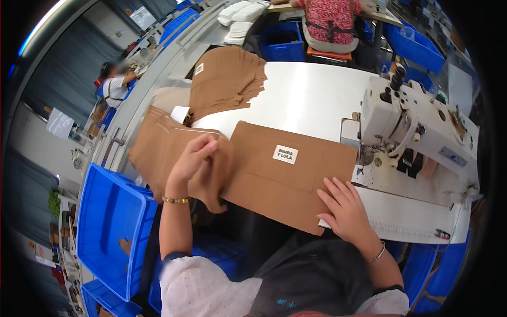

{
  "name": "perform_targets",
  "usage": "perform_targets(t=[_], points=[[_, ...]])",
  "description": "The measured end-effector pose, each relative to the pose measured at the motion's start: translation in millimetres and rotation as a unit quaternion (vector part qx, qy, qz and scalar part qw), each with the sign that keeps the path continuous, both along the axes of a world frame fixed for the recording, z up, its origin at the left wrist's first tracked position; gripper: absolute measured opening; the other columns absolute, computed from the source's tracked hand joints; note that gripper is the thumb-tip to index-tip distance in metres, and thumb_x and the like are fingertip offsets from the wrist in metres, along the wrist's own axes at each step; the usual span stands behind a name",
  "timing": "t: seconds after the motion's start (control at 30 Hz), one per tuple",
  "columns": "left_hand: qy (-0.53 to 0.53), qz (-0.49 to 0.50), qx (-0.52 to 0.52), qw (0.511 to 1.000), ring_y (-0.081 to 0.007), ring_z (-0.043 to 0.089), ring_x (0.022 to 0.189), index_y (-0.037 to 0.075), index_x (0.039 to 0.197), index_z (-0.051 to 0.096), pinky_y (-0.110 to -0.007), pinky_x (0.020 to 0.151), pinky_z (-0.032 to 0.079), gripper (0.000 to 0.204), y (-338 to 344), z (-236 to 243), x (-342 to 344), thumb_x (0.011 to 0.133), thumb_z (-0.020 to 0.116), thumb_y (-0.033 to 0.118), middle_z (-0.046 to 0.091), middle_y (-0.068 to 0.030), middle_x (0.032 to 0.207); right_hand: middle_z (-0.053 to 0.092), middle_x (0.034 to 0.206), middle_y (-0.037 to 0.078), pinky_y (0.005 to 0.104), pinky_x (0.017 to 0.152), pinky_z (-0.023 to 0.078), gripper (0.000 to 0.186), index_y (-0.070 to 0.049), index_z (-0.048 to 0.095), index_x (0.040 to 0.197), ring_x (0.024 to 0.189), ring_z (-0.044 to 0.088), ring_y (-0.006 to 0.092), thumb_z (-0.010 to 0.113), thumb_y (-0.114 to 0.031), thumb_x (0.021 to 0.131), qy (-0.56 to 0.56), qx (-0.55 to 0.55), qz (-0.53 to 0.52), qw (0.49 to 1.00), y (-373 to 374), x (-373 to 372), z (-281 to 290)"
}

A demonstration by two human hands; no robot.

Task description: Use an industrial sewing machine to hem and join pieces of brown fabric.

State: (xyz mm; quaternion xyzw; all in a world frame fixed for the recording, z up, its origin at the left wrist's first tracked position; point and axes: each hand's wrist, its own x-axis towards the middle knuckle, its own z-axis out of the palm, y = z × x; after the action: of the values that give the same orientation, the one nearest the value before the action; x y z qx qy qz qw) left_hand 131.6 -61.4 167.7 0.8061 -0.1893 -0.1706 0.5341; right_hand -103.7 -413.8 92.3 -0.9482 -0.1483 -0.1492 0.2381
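My left hand [191,161] is closed on a loose brown fabric piece [150,153], whose near part hangs down in folds. My right hand [340,208] lies with fingers apart on the right side of a flat brown panel [253,185], which has a white label [284,154] and stitched rectangular lines. This panel rests on the white worktable [306,90], beside a white industrial sewing machine [409,132] at the right. Behind my left hand lies a stack of brown cut pieces with a small label [224,82].
Blue bins [113,227] stand at lower left, more [438,269] at lower right. A co-worker [113,87] sits at the left, another in red [330,24] beyond the table. White folded bundles [237,29] lie at the back. A metal rail [119,140] runs along the left.
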Motion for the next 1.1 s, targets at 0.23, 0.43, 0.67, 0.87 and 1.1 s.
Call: perform_targets(t=[0.23, 0.43, 0.67, 0.87, 1.1], points=[[-0.144, -0.161, 0.058, 0.975, -0.0161, 0.055, 0.09, 0.007, 0.103, 0.061, -0.028, 0.079, 0.046, 0.022, -184.9, -36.5, -59.6, 0.093, 0.074, 0.022, 0.061, -0.0026, 0.092, 0.059, 0.135, 0.017, 0.0543, 0.117, 0.031, 0.056, -0.003, 0.066, 0.126, 0.135, 0.048, 0.0355, 0.075, -0.036, 0.083, 0.01, -0.005, 0.018, 1.0, 1.7, 6.2, -7.7], [-0.374, -0.236, 0.099, 0.892, -0.0323, 0.055, 0.094, 0.007, 0.088, 0.063, -0.041, 0.082, 0.047, 0.027, -225.5, -64.1, -69.8, 0.082, 0.082, 0.025, 0.061, -0.009, 0.089, 0.065, 0.124, 0.014, 0.0536, 0.117, 0.032, 0.046, -0.004, 0.072, 0.113, 0.128, 0.053, 0.0319, 0.073, -0.039, 0.083, -0.022, -0.034, -0.026, 0.999, 4.1, 0.3, -20.3], [-0.441, -0.287, 0.082, 0.847, -0.0307, 0.057, 0.054, 0.008, 0.071, 0.051, -0.038, 0.05, 0.045, 0.048, -223.1, -72.2, -58.4, 0.079, 0.079, 0.046, 0.056, -0.0096, 0.065, 0.066, 0.112, 0.011, 0.0528, 0.115, 0.034, 0.043, -0.006, 0.074, 0.105, 0.123, 0.055, 0.0284, 0.073, -0.044, 0.083, -0.014, -0.005, -0.019, 1.0, 4.0, -2.6, -15.8], [-0.393, -0.282, 0.152, 0.862, -0.0287, 0.055, 0.053, 0.002, 0.072, 0.062, -0.038, 0.054, 0.046, 0.048, -275.5, -45.0, -23.0, 0.07, 0.088, 0.042, 0.062, -0.0095, 0.065, 0.063, 0.12, 0.011, 0.0525, 0.115, 0.033, 0.048, -0.007, 0.07, 0.109, 0.127, 0.051, 0.0295, 0.074, -0.047, 0.082, -0.058, -0.008, -0.027, 0.998, 6.6, -1.9, -11.9], [-0.263, -0.309, 0.154, 0.901, -0.0257, 0.058, 0.063, 0.003, 0.075, 0.063, -0.037, 0.061, 0.048, 0.04, -276.5, -58.1, -39.4, 0.07, 0.09, 0.032, 0.062, -0.0085, 0.069, 0.06, 0.13, 0.013, 0.0511, 0.115, 0.032, 0.051, -0.008, 0.069, 0.114, 0.131, 0.048, 0.0323, 0.071, -0.05, 0.084, 0.014, -0.021, 0.009, 1.0, 8.3, -44.0, -14.1]])
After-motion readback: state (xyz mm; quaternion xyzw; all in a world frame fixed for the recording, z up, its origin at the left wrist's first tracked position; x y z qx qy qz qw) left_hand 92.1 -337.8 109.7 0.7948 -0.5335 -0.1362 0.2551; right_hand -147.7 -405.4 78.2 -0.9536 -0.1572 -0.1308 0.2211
